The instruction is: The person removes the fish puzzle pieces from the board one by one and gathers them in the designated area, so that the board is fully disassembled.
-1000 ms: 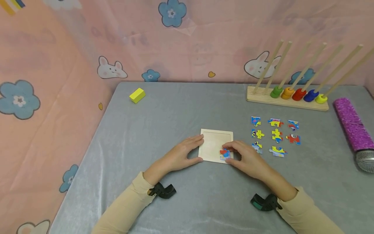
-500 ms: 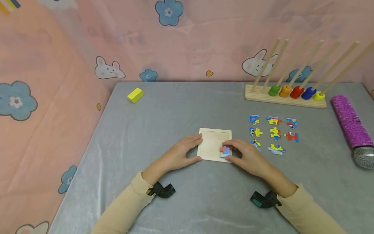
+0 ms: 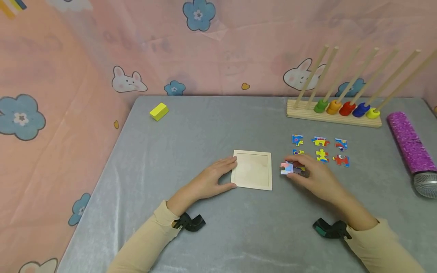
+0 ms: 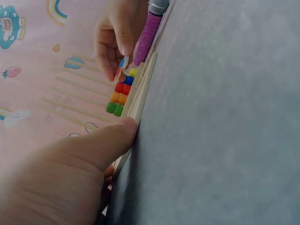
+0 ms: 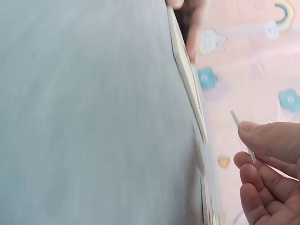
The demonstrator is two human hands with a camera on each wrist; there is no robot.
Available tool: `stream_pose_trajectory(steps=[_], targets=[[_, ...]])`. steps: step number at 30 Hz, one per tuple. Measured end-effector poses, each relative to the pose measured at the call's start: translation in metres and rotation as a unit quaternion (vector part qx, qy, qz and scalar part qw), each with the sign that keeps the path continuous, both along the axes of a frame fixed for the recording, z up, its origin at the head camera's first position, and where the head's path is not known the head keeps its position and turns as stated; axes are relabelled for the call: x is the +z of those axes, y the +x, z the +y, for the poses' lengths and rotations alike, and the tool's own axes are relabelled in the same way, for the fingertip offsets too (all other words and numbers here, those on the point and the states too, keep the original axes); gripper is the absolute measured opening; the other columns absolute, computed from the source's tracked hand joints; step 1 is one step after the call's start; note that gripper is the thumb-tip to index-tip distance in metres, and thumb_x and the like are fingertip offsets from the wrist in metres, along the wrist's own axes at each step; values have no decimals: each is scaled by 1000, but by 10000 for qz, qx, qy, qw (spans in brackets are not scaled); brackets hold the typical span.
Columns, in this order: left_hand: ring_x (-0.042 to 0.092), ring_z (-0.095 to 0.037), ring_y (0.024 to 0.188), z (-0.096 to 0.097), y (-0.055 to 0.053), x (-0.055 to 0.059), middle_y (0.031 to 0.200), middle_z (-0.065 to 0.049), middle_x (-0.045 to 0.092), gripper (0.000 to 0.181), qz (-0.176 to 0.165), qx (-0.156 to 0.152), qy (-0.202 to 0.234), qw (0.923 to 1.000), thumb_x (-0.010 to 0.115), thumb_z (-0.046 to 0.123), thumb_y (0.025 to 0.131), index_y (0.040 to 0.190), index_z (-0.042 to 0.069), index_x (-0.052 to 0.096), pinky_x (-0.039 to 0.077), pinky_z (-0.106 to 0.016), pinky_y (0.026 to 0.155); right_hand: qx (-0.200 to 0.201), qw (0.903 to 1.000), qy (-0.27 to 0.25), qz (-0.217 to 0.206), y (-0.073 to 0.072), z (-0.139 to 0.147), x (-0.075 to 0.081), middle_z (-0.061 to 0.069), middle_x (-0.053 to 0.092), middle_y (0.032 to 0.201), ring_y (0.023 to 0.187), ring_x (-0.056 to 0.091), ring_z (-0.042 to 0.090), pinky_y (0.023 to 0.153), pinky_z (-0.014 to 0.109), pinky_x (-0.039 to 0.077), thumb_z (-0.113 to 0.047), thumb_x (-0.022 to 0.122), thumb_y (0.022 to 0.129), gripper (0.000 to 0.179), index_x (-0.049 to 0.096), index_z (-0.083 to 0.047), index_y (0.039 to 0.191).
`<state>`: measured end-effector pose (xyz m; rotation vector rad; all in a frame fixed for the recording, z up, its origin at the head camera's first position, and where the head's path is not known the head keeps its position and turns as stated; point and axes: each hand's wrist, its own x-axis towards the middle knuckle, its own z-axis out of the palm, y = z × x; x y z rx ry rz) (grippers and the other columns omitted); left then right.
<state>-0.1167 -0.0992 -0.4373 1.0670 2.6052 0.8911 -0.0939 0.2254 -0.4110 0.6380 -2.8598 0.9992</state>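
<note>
A square pale wooden puzzle tray (image 3: 252,170) with a raised border lies on the grey table. My left hand (image 3: 215,178) rests at its left side, fingers extended, with the fingertips and thumb touching the rim. To the right of the tray, my right hand (image 3: 315,176) pinches a small jigsaw piece (image 3: 286,168), partly pink and light blue, between thumb and fingers. In the right wrist view this piece (image 5: 251,152) is lifted and seen edge-on. Beyond that hand lie several loose jigsaw pieces (image 3: 321,155) in rows; the hand hides some of the nearest.
A wooden bead rack (image 3: 334,116) with tall rods and coloured beads stands at the back right. Beside it lies a microphone (image 3: 409,144) with a purple glittery handle. A yellow block (image 3: 159,112) sits at the back left. A pink patterned cloth (image 3: 222,45) hangs behind the table.
My right hand has lifted the jigsaw piece off the tray's lower right corner and carried it right, past the tray's edge. My left hand has stayed at the tray's left side.
</note>
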Motion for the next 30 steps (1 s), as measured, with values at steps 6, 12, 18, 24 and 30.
stream_pose_trajectory(steps=[6, 12, 18, 24, 30], targets=[[27, -21, 143, -1, 0, 1, 153, -8, 32, 66, -5, 43, -40, 10000, 66, 33, 89, 143, 2, 40, 23, -38, 118, -288, 9992, -96, 279, 7, 37, -2, 10, 65, 110, 94, 51, -9, 79, 2, 39, -9, 75, 80, 43, 61, -4, 120], [26, -20, 144, -2, 0, 1, 154, -7, 32, 66, 8, 30, -80, 10000, 65, 33, 90, 143, 3, 40, 23, -36, 118, -817, 9964, 24, 219, 19, 74, -4, 17, 63, 114, 93, 36, -23, 74, 4, 34, -10, 75, 80, 45, 60, -5, 123], [25, -19, 144, -1, 0, 0, 154, -6, 32, 66, 35, -11, -115, 9999, 65, 35, 90, 144, 4, 40, 22, -35, 119, -1251, 9915, -233, 263, 27, 104, -12, -30, 53, 114, 92, 39, -23, 76, -3, 29, -5, 73, 80, 44, 61, -3, 122], [26, -20, 143, -1, -1, -2, 153, -7, 32, 66, 56, -28, -51, 10000, 65, 33, 90, 143, 3, 40, 23, -36, 118, -1231, 9909, -24, 539, 26, 123, -23, -46, 37, 110, 92, 37, -26, 74, -5, 28, -6, 75, 79, 41, 63, -1, 118], [26, -20, 143, -1, 0, -2, 153, -7, 33, 66, 42, -9, -39, 10000, 65, 33, 90, 143, 3, 41, 22, -36, 118, -1083, 9932, 26, 433, 28, 129, -29, -45, 37, 110, 95, 35, -25, 76, -5, 26, -8, 76, 78, 41, 63, -3, 116]])
